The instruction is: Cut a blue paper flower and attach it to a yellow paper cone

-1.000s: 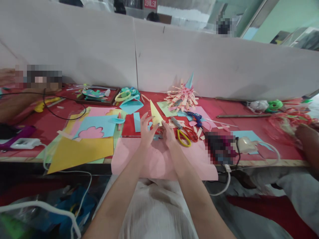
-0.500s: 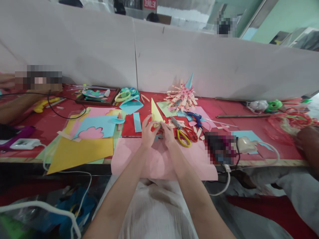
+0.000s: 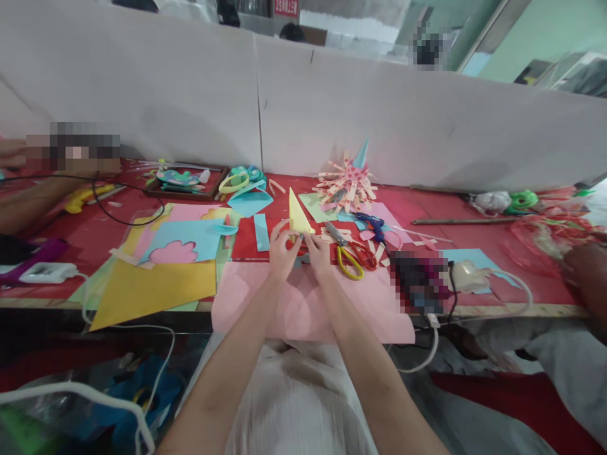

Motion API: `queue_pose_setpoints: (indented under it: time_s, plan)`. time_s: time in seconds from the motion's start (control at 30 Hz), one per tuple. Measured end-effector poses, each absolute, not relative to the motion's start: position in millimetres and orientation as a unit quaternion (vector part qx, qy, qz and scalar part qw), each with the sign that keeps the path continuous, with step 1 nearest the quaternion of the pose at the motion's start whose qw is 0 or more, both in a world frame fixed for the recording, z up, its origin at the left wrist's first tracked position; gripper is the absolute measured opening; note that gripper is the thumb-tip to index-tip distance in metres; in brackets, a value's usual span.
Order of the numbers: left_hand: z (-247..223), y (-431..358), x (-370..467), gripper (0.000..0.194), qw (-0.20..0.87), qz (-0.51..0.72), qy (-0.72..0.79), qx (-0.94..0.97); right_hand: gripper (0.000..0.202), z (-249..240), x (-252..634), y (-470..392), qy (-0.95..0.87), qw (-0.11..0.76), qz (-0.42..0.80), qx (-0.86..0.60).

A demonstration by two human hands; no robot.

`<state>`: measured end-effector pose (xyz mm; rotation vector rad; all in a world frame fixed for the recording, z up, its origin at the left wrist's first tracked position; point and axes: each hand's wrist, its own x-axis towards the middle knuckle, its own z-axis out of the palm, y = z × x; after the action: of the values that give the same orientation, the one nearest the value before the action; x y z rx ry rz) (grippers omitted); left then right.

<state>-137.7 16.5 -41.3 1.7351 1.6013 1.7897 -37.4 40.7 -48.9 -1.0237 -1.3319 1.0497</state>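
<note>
A pointed yellow paper cone (image 3: 298, 213) stands tip up between my hands, above the pink sheet (image 3: 303, 309). My left hand (image 3: 283, 251) pinches its lower left edge. At its lower right edge, my right hand (image 3: 318, 253) has its fingers closed on the base, close to the left fingertips. The fingers cover the cone's bottom edge. Just right of my right hand lie scissors with yellow handles (image 3: 349, 264), beside a red-handled pair (image 3: 364, 254).
Behind stands a pink strip-covered figure with a blue cone (image 3: 351, 180). A blue glue gun (image 3: 374, 225) lies right of centre. Coloured sheets (image 3: 161, 284) and a brown tray (image 3: 215, 184) are at left. Other people's arms (image 3: 42, 199) show at both sides.
The yellow cone has tilted or shifted very slightly to the right. My right fingers have moved a little closer to my left fingertips.
</note>
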Motion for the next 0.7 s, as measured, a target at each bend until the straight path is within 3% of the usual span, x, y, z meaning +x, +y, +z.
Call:
queue_pose_setpoints:
  time_s: [0.17, 0.7]
  plan:
    - [-43.6, 18.1, -138.8, 0.01, 0.079, 0.605, 0.536, 0.583, 0.042, -46.1, -36.3, 40.7, -0.607, 0.535, 0.379, -0.449]
    - [-45.9, 21.1, -141.8, 0.005, 0.069, 0.62, 0.564, 0.541, 0.037, -59.1, -38.9, 46.8, -0.58, 0.541, 0.461, -0.397]
